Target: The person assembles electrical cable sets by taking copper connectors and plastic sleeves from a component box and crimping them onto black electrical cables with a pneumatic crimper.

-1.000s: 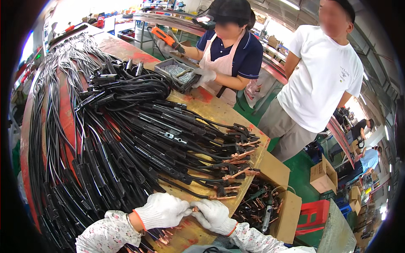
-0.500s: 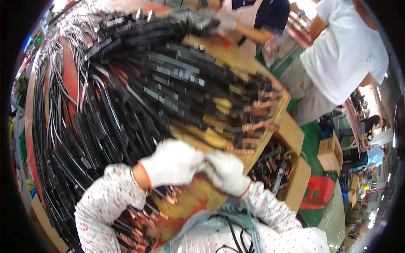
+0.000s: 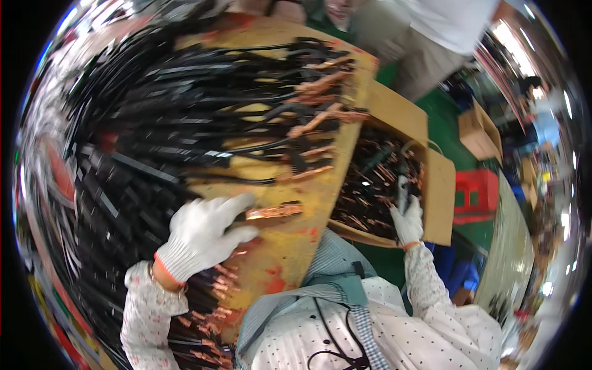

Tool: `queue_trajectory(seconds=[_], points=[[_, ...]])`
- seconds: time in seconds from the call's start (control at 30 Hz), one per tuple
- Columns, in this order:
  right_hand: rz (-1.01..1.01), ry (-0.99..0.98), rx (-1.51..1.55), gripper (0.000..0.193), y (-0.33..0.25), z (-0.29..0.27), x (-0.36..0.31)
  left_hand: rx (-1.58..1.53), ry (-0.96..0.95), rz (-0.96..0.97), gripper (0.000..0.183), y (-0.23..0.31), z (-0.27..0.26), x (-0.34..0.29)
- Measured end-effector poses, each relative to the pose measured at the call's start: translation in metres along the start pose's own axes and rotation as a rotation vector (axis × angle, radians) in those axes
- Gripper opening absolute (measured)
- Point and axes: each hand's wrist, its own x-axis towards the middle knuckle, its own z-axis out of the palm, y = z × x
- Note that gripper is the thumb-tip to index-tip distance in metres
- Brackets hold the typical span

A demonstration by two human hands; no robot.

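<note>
Apart now, the person's gloved hands met half a second ago; the right has since gone out to the box and the view has swung with it. Nearest, the left hand (image 3: 206, 234) is spread wide, thumb and forefinger either side of one copper clip (image 3: 274, 211) lying on the table (image 3: 296, 243) (whether they touch it cannot be told). A pinch close to the clip's near end, kept level, would turn it least. Beyond, the right hand (image 3: 408, 223) reaches into one cardboard box (image 3: 439, 197), fingers at the lower end of one grey tool (image 3: 402, 188); whether they grip it is unclear. Drawing the tool out along its length should snag fewest of the coppery parts (image 3: 361, 191), too tangled to count. Across the table lie at least five copper-ended leads (image 3: 327, 115), overlapping and blurred. Farther off are one red crate (image 3: 484, 191), one carton (image 3: 476, 132) and one standing person (image 3: 425, 68).
</note>
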Motion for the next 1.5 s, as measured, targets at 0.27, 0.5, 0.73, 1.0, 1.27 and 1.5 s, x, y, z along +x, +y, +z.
queue_trajectory(seconds=[0.27, 0.5, 0.73, 1.0, 1.27, 1.5], points=[[0.233, -0.188, 0.57, 0.08, 0.007, 0.012, 0.044, 0.026, 0.049, 0.06, 0.029, 0.001, 0.007, 0.014], [0.086, -0.298, 1.557, 0.045, -0.081, -0.076, -0.012, 0.039, 0.024, 0.013, 0.028, 0.005, 0.008, 0.022], [-0.468, -0.776, 2.128, 0.051, -0.224, -0.121, -0.033, 0.142, 0.094, -0.032, 0.028, 0.008, 0.016, 0.019], [-0.435, -0.774, 1.943, 0.011, -0.291, -0.106, -0.089, 0.219, 0.017, -0.065, 0.023, 0.007, 0.015, 0.018], [-0.307, -0.769, 1.661, 0.037, -0.266, -0.084, -0.091, 0.191, -0.091, -0.121, 0.026, 0.008, 0.013, 0.021], [-0.633, -0.687, 1.839, 0.041, -0.297, -0.09, -0.093, 0.232, -0.102, -0.103, 0.025, 0.006, 0.013, 0.021]])
